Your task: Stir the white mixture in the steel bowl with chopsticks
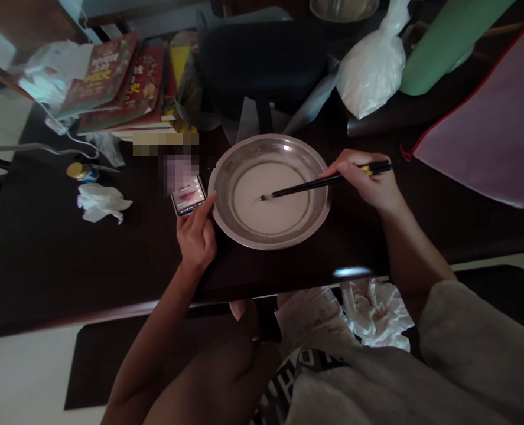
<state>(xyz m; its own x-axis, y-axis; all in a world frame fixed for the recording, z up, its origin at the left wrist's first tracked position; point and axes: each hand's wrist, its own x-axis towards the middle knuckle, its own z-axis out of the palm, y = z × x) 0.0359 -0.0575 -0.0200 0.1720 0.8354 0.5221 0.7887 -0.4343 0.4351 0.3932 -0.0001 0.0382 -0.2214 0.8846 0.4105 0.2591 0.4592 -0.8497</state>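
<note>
A wide metal bowl (226, 177) with pale white batter in it stands on the dark table (44, 260). My right hand (368, 183) grips a pair of black chopsticks (315, 184) whose tips dip into the batter near the bowl's middle. My left hand (197, 233) rests at the bowl's left rim, with its index finger touching a lit phone (188, 195) that lies on the table.
A stack of books (120, 82) lies at the back left, with a crumpled tissue (101, 202) and a small yellow-capped bottle (81, 172) nearer. A white plastic bag (374, 68), a green roll (443, 41) and a pink zip pouch (487, 130) sit at the back right.
</note>
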